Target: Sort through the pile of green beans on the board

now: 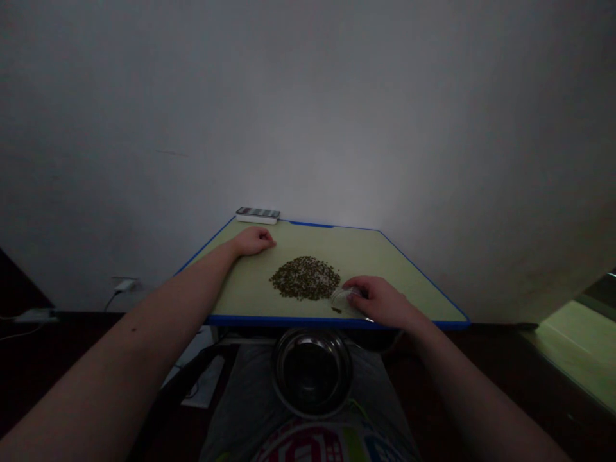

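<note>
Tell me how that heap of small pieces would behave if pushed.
The heap would probably spread rather than slide as one, since its pieces look loose. It may give way easily, being low and made of tiny bits. A push toward the near blue edge could spill some, as that edge lies close.

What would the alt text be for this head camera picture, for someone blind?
A person's right hand holds a small clear object beside a pile of small brownish pieces on a pale table with blue edging. The left hand, fingers curled, is beyond the pile's left side. A shiny metal bowl sits at the person's lap.
</note>
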The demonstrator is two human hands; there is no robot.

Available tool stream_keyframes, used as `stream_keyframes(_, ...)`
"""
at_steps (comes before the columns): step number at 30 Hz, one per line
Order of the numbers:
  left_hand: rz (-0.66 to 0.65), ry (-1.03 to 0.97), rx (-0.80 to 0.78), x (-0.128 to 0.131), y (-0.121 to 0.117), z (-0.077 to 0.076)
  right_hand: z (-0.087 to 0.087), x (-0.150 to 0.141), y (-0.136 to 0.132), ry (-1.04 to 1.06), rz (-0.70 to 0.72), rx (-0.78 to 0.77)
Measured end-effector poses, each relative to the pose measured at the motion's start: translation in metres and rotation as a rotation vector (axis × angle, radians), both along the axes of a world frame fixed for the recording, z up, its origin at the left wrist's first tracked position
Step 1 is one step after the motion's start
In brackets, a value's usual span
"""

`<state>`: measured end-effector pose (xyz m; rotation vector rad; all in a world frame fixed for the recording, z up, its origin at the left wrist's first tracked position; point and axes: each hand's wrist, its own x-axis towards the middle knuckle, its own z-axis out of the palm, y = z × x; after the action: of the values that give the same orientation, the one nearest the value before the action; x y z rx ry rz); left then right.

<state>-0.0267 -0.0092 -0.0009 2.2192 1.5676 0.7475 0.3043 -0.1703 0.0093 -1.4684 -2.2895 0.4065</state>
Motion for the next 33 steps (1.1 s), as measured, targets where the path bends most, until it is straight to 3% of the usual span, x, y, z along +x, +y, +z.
stream_keyframes(12, -0.003, 0.019, 0.021, 0.000, 0.000, 0.000, 0.001, -0.013, -0.013, -0.012, 0.048, 0.016)
stream_keyframes(24, -0.002, 0.025, 0.012, -0.002, 0.003, -0.002, 0.002, -0.015, -0.021, 0.121, 0.127, -0.054)
stream_keyframes(29, -0.002, 0.019, 0.010, -0.001, 0.002, -0.002, -0.005, 0.003, -0.012, 0.192, 0.021, -0.107)
stream_keyframes(33, 0.004, 0.000, 0.003, -0.001, 0.000, 0.000, -0.009, 0.012, -0.003, 0.152, -0.054, -0.030)
